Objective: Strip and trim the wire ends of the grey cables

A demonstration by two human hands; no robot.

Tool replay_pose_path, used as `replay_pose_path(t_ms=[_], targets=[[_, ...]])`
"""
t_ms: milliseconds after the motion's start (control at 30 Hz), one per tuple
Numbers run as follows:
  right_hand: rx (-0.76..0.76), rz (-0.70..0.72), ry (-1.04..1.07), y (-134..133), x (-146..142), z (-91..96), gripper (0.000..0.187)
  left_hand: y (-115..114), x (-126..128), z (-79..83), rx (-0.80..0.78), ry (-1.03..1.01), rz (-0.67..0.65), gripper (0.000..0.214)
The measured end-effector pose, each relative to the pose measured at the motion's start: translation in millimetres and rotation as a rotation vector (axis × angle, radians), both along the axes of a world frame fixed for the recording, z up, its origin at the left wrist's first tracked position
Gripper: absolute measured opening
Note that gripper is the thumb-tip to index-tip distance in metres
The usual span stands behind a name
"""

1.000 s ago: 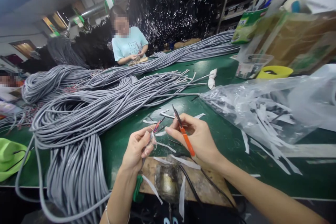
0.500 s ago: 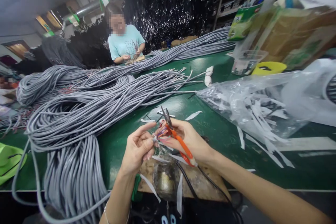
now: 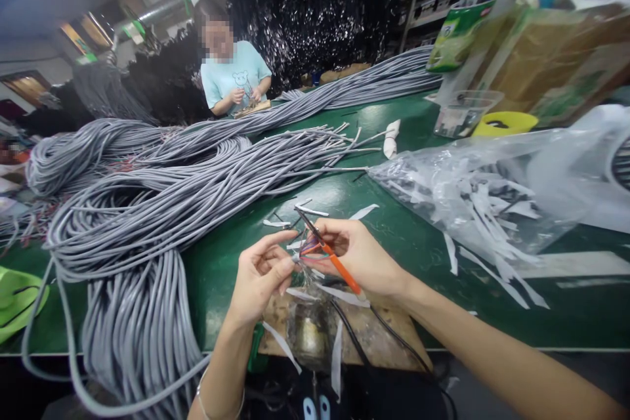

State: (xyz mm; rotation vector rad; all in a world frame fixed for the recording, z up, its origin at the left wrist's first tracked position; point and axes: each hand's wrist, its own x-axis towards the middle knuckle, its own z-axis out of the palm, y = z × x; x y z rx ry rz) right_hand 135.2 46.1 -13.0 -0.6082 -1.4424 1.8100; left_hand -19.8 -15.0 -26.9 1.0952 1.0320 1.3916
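Note:
My left hand (image 3: 263,275) pinches the stripped end of a grey cable (image 3: 296,260) between thumb and fingers. Thin coloured wires (image 3: 311,249), some red, blue and purple, fan from that end toward my right hand (image 3: 369,256). Orange-handled pliers (image 3: 340,269) rest in my right hand, their dark jaws pointing up and left beyond the wires. The fingertips of that hand also seem to touch the wires; the exact grip is partly hidden. Fine bare strands (image 3: 310,273) hang below. Beneath my hands, a worn metal block (image 3: 310,335) sits on a wooden board (image 3: 394,341).
Grey cable bundles (image 3: 147,223) cover the green table's left side. White strips (image 3: 364,211) lie scattered ahead. To the right are a plastic bag of strips (image 3: 472,190), a yellow dish (image 3: 506,123) and a cardboard box (image 3: 551,65). A co-worker (image 3: 236,75) sits opposite.
The pliers have turned so their jaws point further left, and the handles look closer together. The wires are drawn straighter between my hands. The co-worker's hands have lifted slightly.

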Motion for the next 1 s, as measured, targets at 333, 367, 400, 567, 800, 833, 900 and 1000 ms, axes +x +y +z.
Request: replay_pose_path(t_ms=[333,367,400,567,800,833,900,1000], targets=[[0.128,-0.024,-0.034,-3.2,1.9,-1.6,0.019,1.5,0.7,6.1,-0.127,-0.129,-0.118,0.035],[0.14,-0.025,-0.036,-3.2,2.0,-1.3,0.017,1.7,1.0,6.9,-0.146,-0.146,-0.124,0.036],[0.152,-0.026,-0.037,-3.2,2.0,-1.0,0.016,2.0,1.3,7.5,-0.165,-0.159,-0.13,0.036],[0.216,-0.057,-0.058,-3.1,2.0,-1.3,0.01,2.7,0.7,5.7,-0.257,-0.143,-0.139,0.038],[0.286,-0.13,-0.105,-3.3,2.3,-5.5,0.012,2.1,0.4,5.6,-0.285,-0.002,-0.169,0.045],[0.291,-0.134,-0.106,-3.3,2.2,-5.8,0.013,1.8,0.4,6.0,-0.281,0.004,-0.169,0.045],[0.307,-0.141,-0.112,-3.5,2.0,-5.9,0.015,1.1,0.0,6.3,-0.27,0.016,-0.164,0.045],[0.32,-0.16,-0.124,-4.0,2.2,-4.8,0.019,-0.1,-1.0,5.4,-0.247,0.028,-0.167,0.045]])
